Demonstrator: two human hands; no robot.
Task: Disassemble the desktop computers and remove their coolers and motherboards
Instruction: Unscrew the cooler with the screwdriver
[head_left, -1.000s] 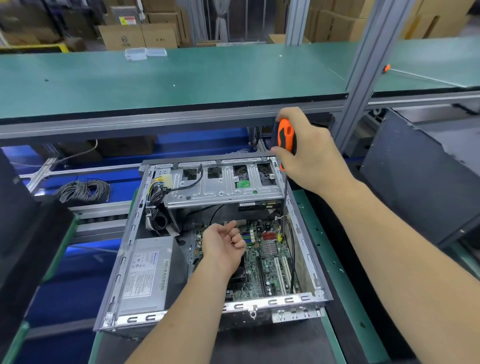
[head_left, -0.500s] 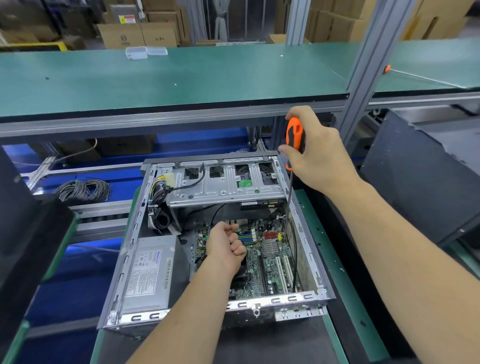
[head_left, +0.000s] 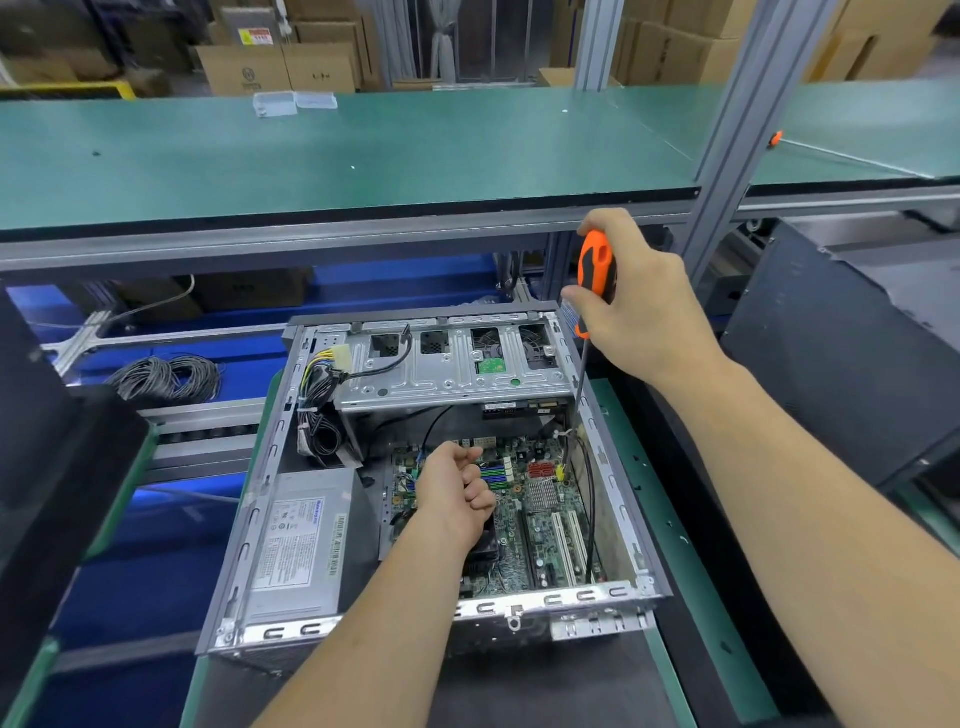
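An open desktop case (head_left: 608, 457) lies on its side in front of me. Its green motherboard (head_left: 545, 525) shows at the bottom, with a dark cooler (head_left: 483, 545) partly hidden under my left hand. My left hand (head_left: 457, 491) hovers over the board with fingers curled; nothing shows in it. My right hand (head_left: 641, 306) grips an orange-and-black screwdriver (head_left: 596, 270) above the case's far right corner. The shaft points down along the right wall. A silver drive cage (head_left: 452, 374) spans the far end, and the grey power supply (head_left: 301, 540) fills the left side.
A green-topped shelf (head_left: 337, 156) runs overhead behind the case, carried by an aluminium post (head_left: 727, 156). Coiled grey cable (head_left: 166, 376) lies at the left. Dark case panels stand at the far left (head_left: 47, 467) and right (head_left: 841, 374). Cardboard boxes fill the background.
My right hand has lifted the screwdriver and swung it upright, so the shaft now points down into the case's right side. My left hand has closed a little over the board.
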